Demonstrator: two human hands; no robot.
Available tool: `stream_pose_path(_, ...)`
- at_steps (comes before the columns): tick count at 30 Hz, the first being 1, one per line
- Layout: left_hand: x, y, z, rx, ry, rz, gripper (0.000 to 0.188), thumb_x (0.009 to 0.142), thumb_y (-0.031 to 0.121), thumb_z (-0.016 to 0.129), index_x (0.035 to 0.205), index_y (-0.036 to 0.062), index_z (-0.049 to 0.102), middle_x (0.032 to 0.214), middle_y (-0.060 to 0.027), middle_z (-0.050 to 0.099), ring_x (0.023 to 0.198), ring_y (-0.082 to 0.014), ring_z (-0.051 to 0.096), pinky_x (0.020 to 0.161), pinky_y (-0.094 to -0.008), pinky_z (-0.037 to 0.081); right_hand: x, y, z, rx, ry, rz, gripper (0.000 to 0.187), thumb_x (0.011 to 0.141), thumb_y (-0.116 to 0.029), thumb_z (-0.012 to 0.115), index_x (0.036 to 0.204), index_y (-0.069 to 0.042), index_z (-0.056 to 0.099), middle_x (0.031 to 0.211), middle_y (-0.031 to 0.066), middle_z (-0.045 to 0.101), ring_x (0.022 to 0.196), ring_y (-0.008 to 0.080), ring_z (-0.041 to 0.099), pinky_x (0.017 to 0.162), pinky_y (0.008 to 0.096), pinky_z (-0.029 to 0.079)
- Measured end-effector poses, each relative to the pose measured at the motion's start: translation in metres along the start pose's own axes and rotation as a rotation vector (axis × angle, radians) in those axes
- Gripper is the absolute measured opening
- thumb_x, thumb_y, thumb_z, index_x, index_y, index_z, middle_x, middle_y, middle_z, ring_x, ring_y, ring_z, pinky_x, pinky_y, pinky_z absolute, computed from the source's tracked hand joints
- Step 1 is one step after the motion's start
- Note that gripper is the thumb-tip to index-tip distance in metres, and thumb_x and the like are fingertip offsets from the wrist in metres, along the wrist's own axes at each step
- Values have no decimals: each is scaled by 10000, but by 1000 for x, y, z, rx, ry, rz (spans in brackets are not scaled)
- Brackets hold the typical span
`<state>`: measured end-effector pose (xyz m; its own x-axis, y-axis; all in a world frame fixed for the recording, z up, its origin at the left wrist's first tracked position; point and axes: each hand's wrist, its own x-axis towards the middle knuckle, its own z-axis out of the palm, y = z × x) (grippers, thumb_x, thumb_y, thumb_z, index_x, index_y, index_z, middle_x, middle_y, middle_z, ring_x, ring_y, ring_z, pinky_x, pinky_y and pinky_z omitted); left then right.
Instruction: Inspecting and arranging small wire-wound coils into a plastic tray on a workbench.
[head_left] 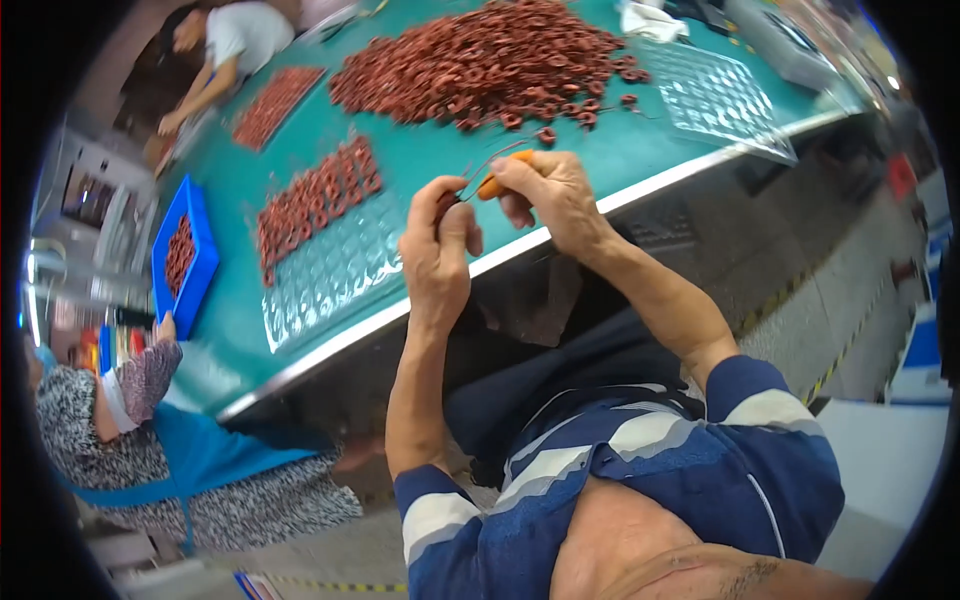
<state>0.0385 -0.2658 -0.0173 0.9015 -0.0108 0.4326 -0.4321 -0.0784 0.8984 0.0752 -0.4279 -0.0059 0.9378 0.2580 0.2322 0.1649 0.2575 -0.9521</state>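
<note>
Green surface: large heap of red-brown wound ring cores toward its far edge, clear blister tray with rows of rings at the near edge. Step in hand, judged: trimming one core's lead; the next move calls for steady alignment. Right hand grip closed on orange-handled cutters; left hand pinches a dark core, above the near edge.

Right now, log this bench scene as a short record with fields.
left hand: pinching a small dark ring
right hand: gripping an orange-handled tool, tip toward the left hand
table: green, white front edge
pile: loose red-brown rings, far side
tray: clear, rings in rows on its far part
bin: blue, rings inside
others: two people at the left
</note>
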Motion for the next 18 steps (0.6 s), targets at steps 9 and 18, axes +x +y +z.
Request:
stream_pose_path(9, 19, 3, -6, -503, -246, -419, 261, 982, 186, 494, 1153, -10, 520, 727, -37, 483, 597, -119, 513, 532, -240, 438, 27, -4, -21, -190, -87, -131, 267, 861, -247, 718, 886, 16, 682, 712, 14, 636, 617, 58, 548, 549, 193, 447)
stream_pose_path(18, 11, -5, -10, 105, -287, -190, 259, 952, 179, 580, 1112, -25, 584, 784, -26, 576, 641, -81, 526, 585, -232, 463, 28, 14, -25, -167, -136, 12, 275, 864, -281, 711, 810, -17, 654, 602, -6, 559, 550, 56, 505, 497, 197, 397)
